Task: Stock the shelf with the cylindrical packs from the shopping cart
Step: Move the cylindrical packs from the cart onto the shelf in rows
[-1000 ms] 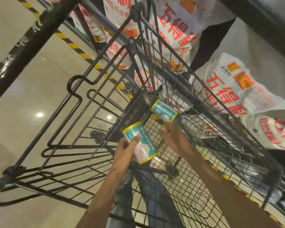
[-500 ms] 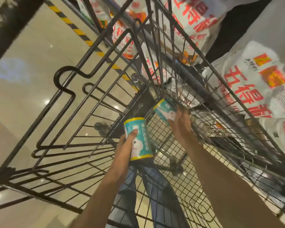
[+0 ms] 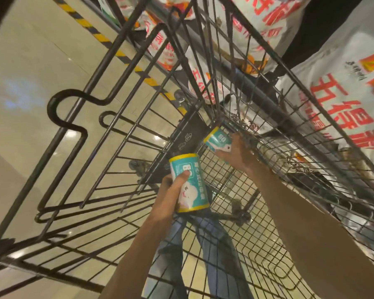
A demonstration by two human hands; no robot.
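Both my arms reach down into a black wire shopping cart point(image 3: 74, 117). My left hand point(image 3: 171, 197) grips a teal cylindrical pack point(image 3: 189, 182) with yellow rims and a white cartoon figure, holding it upright above the cart's mesh floor. A second teal pack point(image 3: 217, 141) lies tilted in the cart's far corner. My right hand point(image 3: 237, 154) wraps around that pack's right side, fingers curled on it. No shelf is visible.
The cart's wire walls rise on the left and right of my arms. Large white sacks point(image 3: 343, 100) with red characters lie stacked beyond the cart's right side and at the top. A yellow-black striped line point(image 3: 99, 37) crosses the glossy beige floor.
My right hand has reached forward from open air to the second pack and closed on it in the cart's corner. My left hand has turned its pack more upright.
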